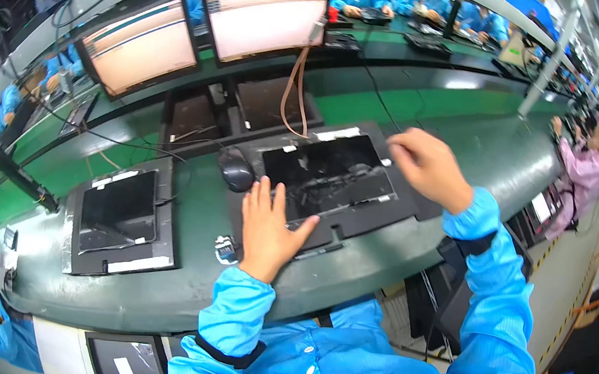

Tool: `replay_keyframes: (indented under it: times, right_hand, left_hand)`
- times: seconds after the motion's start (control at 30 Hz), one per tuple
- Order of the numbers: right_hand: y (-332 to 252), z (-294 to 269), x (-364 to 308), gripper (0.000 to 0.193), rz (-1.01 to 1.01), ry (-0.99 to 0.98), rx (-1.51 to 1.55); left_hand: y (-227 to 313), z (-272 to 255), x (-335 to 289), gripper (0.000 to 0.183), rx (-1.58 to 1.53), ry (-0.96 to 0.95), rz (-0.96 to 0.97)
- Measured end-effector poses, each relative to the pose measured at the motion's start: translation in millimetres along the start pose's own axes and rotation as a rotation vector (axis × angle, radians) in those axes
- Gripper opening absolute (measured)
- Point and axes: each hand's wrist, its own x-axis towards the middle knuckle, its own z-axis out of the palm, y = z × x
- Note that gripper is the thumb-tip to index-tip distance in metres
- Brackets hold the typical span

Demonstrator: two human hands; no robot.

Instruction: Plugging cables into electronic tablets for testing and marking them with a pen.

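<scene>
A dark screen panel (329,170) lies on a black tray (380,221) atop a green workbench (349,272), its glossy surface broken by patchy reflections. Uneven pressure at an edge could crack it, and a tan cable (286,93) drooping to the tray's far side could snag on a sleeve and drag the tray askew. The panel sits to the right of and beyond the worker's left hand (270,230), which is palm down, fingers and thumb spread, over the tray's near left part. It lies to the left of the right hand (436,168), whose fingers are curled in near the panel's far right corner; whether they pinch anything cannot be told. A black mouse (235,169) rests just beside the left fingertips. Farther left is a second panel (120,208); beyond, two lit monitors (266,15) face the bench
</scene>
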Motion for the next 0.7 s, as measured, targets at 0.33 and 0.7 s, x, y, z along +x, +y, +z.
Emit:
replay_keyframes:
  times: [0.33,0.7]
  right_hand:
    - [97,214,198,0.026,-0.295,-0.490,-0.230]
    - [143,146,189,0.034,0.460,-1.042,-1.213]
  left_hand:
    - [8,-12,4,0.095,-0.013,-0.067,-0.033]
    - [7,-11,4,0.093,-0.021,-0.068,-0.051]
